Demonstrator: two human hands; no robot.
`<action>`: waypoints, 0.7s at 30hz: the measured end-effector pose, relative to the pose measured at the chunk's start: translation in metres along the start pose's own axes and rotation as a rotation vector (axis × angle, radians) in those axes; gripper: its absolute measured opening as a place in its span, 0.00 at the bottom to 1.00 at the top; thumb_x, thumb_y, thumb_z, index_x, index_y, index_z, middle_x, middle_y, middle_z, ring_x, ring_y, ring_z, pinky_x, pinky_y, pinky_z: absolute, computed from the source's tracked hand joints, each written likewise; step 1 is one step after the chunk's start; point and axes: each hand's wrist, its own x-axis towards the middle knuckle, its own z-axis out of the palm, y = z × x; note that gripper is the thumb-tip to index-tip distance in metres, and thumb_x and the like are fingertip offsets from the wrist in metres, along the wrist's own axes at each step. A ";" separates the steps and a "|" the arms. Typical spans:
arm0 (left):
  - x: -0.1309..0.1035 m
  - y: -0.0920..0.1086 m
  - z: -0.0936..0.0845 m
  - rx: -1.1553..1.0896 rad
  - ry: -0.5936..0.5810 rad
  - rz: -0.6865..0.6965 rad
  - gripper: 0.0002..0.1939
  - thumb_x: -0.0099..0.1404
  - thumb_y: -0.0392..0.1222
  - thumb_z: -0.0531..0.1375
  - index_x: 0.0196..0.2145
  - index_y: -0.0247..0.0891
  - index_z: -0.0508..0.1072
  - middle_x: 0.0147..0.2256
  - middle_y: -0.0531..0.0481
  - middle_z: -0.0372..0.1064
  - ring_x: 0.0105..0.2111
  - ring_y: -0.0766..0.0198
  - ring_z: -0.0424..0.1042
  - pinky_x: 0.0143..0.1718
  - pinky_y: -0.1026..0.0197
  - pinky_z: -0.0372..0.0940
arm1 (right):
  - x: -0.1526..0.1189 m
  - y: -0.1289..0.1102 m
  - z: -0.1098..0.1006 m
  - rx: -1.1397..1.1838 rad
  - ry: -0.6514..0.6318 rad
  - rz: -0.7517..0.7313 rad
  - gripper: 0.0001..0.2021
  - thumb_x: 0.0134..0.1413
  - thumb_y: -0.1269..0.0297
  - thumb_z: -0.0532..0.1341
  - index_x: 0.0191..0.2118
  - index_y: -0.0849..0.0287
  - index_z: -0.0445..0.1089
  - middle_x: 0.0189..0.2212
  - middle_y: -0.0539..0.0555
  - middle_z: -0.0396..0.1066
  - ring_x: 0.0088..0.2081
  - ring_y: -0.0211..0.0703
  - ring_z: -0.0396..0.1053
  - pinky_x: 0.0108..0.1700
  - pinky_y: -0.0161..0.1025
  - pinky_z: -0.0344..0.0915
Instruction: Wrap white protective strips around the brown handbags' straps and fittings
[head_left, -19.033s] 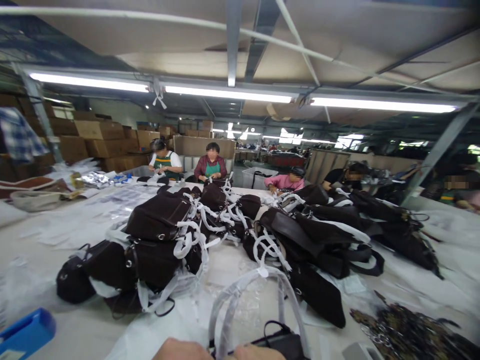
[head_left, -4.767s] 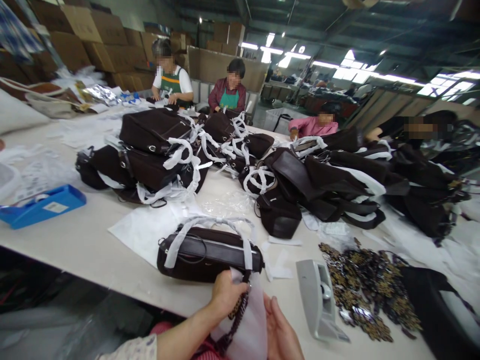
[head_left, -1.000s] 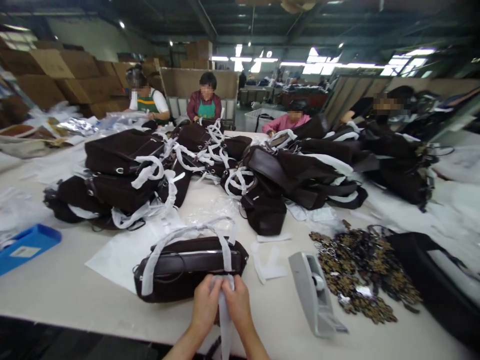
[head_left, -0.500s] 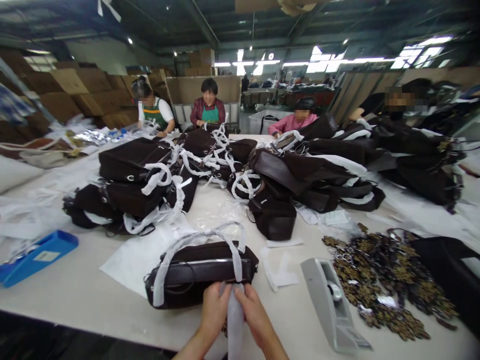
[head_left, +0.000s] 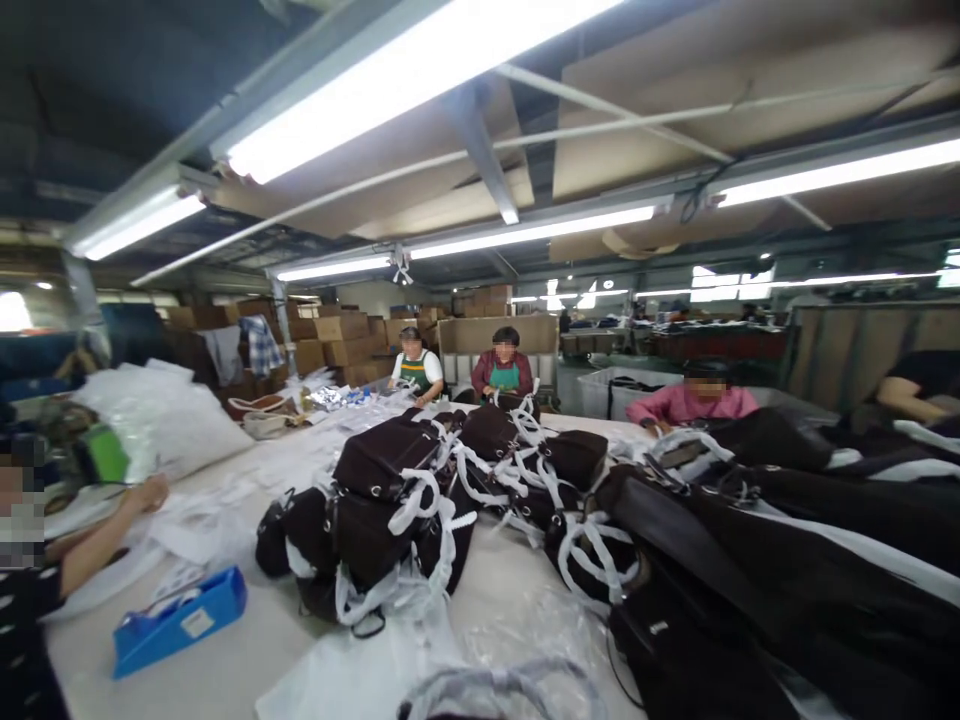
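Neither my left hand nor my right hand shows now. At the bottom edge, the white-wrapped handles [head_left: 510, 683] of a dark bag are partly visible, with the bag's body cut off below. A white sheet [head_left: 360, 660] lies to their left, and clear plastic [head_left: 536, 630] lies behind them. Dark bags with wrapped handles are piled at centre left [head_left: 375, 535]. More dark bags [head_left: 720, 580] are heaped on the right.
A blue tape dispenser [head_left: 184, 618] stands on the table [head_left: 90, 640] at left. Near it a person's arm [head_left: 97, 540] reaches in. Several people work across the table. A large white bundle [head_left: 157, 420] sits at the back left.
The view has tilted up and turned left. My hands, the grey dispenser and the patterned tags have left the frame, and the front bag is mostly cut off. A person's arm now shows at left.
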 end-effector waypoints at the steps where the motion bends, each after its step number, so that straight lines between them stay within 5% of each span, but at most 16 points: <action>1: -0.001 0.001 0.002 -0.004 0.008 0.012 0.27 0.59 0.67 0.53 0.50 0.54 0.67 0.43 0.45 0.68 0.40 0.52 0.71 0.33 0.48 0.70 | -0.003 0.000 -0.003 -0.004 -0.002 -0.008 0.16 0.43 0.41 0.57 0.30 0.42 0.75 0.17 0.53 0.71 0.14 0.51 0.64 0.17 0.48 0.58; 4: -0.026 -0.022 0.021 -0.015 0.021 -0.019 0.22 0.63 0.60 0.54 0.49 0.46 0.67 0.46 0.44 0.68 0.41 0.57 0.69 0.37 0.53 0.69 | -0.038 0.020 -0.036 -0.034 -0.001 0.017 0.09 0.42 0.46 0.60 0.24 0.41 0.72 0.15 0.52 0.68 0.17 0.55 0.67 0.16 0.48 0.56; 8: -0.085 -0.063 0.057 0.024 0.072 -0.122 0.18 0.53 0.59 0.62 0.32 0.42 0.72 0.35 0.45 0.70 0.38 0.56 0.68 0.36 0.56 0.66 | -0.119 0.055 -0.106 -0.105 0.022 0.134 0.08 0.43 0.50 0.59 0.24 0.45 0.70 0.21 0.53 0.72 0.26 0.57 0.72 0.27 0.50 0.64; 11: -0.108 -0.062 0.063 0.009 0.042 -0.212 0.15 0.49 0.52 0.63 0.24 0.36 0.69 0.26 0.50 0.67 0.30 0.63 0.66 0.33 0.62 0.63 | -0.153 0.060 -0.136 -0.140 -0.007 0.180 0.13 0.45 0.49 0.55 0.28 0.52 0.69 0.26 0.56 0.74 0.32 0.57 0.72 0.37 0.50 0.65; 14: -0.110 -0.052 0.051 -0.391 -0.207 -0.479 0.14 0.49 0.43 0.62 0.32 0.32 0.73 0.28 0.49 0.70 0.27 0.67 0.68 0.30 0.65 0.61 | -0.154 0.056 -0.141 -0.133 -0.025 0.202 0.15 0.47 0.50 0.54 0.29 0.56 0.69 0.27 0.56 0.75 0.34 0.55 0.71 0.39 0.47 0.65; 16: -0.109 -0.053 0.045 -0.604 -0.272 -0.559 0.15 0.50 0.41 0.65 0.36 0.31 0.74 0.30 0.47 0.71 0.29 0.67 0.70 0.32 0.67 0.62 | -0.150 0.052 -0.137 -0.092 -0.040 0.206 0.16 0.47 0.50 0.54 0.30 0.57 0.69 0.28 0.56 0.75 0.34 0.54 0.72 0.39 0.45 0.65; 21: -0.101 -0.076 0.056 -0.532 -0.066 -0.572 0.19 0.43 0.47 0.73 0.24 0.33 0.70 0.17 0.56 0.63 0.17 0.73 0.61 0.22 0.69 0.57 | -0.150 0.047 -0.133 -0.046 -0.067 0.225 0.14 0.46 0.52 0.54 0.29 0.57 0.69 0.24 0.54 0.74 0.30 0.52 0.71 0.35 0.43 0.65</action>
